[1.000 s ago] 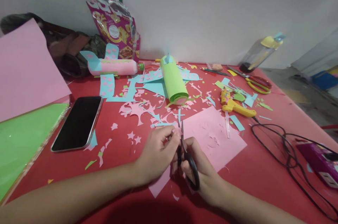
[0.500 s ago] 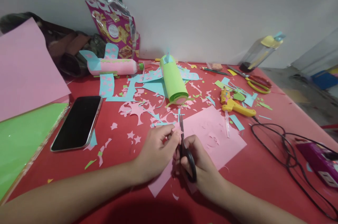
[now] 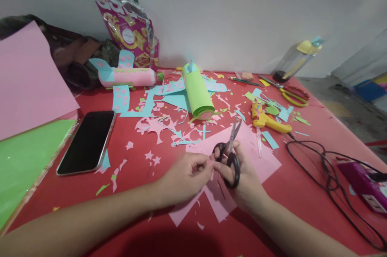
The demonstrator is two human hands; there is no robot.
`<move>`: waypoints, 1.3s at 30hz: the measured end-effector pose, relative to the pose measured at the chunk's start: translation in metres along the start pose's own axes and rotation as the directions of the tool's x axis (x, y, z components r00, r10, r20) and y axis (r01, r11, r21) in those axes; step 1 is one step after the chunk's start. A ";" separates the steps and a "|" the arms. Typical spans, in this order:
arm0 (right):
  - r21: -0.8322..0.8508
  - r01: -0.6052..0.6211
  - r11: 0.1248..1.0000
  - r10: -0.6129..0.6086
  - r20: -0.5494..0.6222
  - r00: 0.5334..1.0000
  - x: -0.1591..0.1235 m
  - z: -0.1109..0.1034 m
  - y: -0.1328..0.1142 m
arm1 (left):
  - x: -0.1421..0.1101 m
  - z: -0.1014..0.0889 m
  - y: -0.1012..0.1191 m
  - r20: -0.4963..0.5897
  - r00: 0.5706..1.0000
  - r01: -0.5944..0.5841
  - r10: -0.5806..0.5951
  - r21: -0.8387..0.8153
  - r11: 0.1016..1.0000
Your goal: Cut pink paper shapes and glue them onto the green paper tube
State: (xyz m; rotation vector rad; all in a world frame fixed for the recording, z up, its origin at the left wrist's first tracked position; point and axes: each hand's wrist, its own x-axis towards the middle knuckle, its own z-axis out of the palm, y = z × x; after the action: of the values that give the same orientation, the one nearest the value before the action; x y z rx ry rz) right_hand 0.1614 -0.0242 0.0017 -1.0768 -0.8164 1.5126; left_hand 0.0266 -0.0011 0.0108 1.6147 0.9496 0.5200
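Observation:
My right hand (image 3: 242, 178) is closed around the black-handled scissors (image 3: 232, 144), whose blades stand apart and point away from me. Its fingertips meet those of my left hand (image 3: 190, 176), which pinches a small piece of pink paper (image 3: 209, 163), mostly hidden by the fingers. Below both hands lies a pink paper sheet (image 3: 266, 164) with cut edges. Pink paper stars (image 3: 156, 161) rest left of my left hand. Beyond the hands lies a green paper tube plane (image 3: 198, 91) with blue wings. Left of it lies a pink bottle plane (image 3: 133, 76).
A phone (image 3: 87, 142) lies at left beside green sheets (image 3: 27, 168). At right are a yellow glue gun (image 3: 266, 120), its black cable, a purple power strip (image 3: 363, 184), red-and-yellow-handled scissors (image 3: 294, 95) and a clear bottle (image 3: 294, 63). A snack bag (image 3: 130, 35) stands behind. Paper scraps litter the table.
The scissors have swung from upright beside the pink piece to tilted right in my right hand, blades now apart. My right fingertips have come to the pink piece held by my left hand.

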 end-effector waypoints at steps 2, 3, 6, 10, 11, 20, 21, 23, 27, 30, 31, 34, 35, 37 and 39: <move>0.014 0.007 1.000 -0.007 0.005 1.000 0.000 -0.001 0.000 | 0.000 -0.001 0.000 0.022 1.000 -0.001 0.001 0.000 1.000; 0.010 0.012 1.000 -0.012 0.006 1.000 0.000 -0.001 0.000 | 0.001 -0.001 0.000 0.031 1.000 -0.004 0.004 0.004 1.000; -0.020 0.012 1.000 -0.012 0.007 1.000 0.000 -0.003 0.001 | 0.002 -0.005 -0.001 0.071 0.997 -0.010 0.007 0.040 0.999; -0.038 0.004 0.999 -0.004 -0.001 1.000 0.001 -0.004 0.001 | 0.005 -0.009 -0.002 0.086 0.996 0.009 -0.019 0.108 0.994; -0.043 0.002 0.999 -0.003 -0.009 1.000 0.001 -0.003 0.001 | 0.006 -0.010 -0.002 0.075 0.997 0.018 -0.028 0.122 0.992; -0.071 -0.028 0.997 0.025 -0.036 0.999 0.001 0.000 0.001 | 0.008 -0.016 -0.001 0.032 0.998 0.057 -0.062 0.144 0.988; -0.073 -0.029 0.997 0.027 -0.038 0.999 0.001 -0.001 0.001 | 0.009 -0.016 -0.001 0.035 0.997 0.058 -0.064 0.145 0.988; -0.083 -0.026 0.996 0.022 -0.050 0.998 0.001 -0.001 0.002 | 0.009 -0.017 -0.002 0.027 0.998 0.060 -0.064 0.134 0.989; -0.117 0.002 0.993 -0.014 -0.095 0.995 0.002 -0.003 0.002 | 0.009 -0.018 -0.002 0.018 0.998 0.052 -0.053 0.072 0.996; -0.128 0.013 0.992 -0.028 -0.118 0.993 0.001 -0.003 0.002 | 0.009 -0.017 -0.002 0.050 0.998 0.037 -0.040 0.070 0.997; -0.128 0.014 0.992 -0.030 -0.122 0.992 0.001 -0.003 0.002 | 0.009 -0.016 -0.002 0.056 0.998 0.035 -0.040 0.084 0.996; -0.133 0.025 0.991 -0.041 -0.117 0.992 0.001 -0.003 0.003 | 0.010 -0.013 -0.003 0.055 0.997 0.038 -0.046 0.132 0.990; -0.133 0.028 0.991 -0.044 -0.114 0.992 0.000 -0.004 0.003 | 0.010 -0.013 -0.003 0.054 0.998 0.037 -0.045 0.144 0.989; -0.124 0.027 0.992 -0.041 -0.112 0.993 0.000 -0.004 0.003 | 0.009 -0.013 -0.004 0.057 0.998 0.025 -0.034 0.159 0.987; -0.105 0.021 0.994 -0.033 -0.118 0.992 0.000 -0.005 0.003 | 0.009 -0.013 -0.004 0.063 0.998 0.009 -0.020 0.173 0.985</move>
State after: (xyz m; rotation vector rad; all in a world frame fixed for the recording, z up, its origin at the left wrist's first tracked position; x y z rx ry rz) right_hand 0.1646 -0.0246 -0.0031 -1.2163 -0.8295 1.3813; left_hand 0.0204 0.0143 0.0087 1.7680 0.9790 0.3813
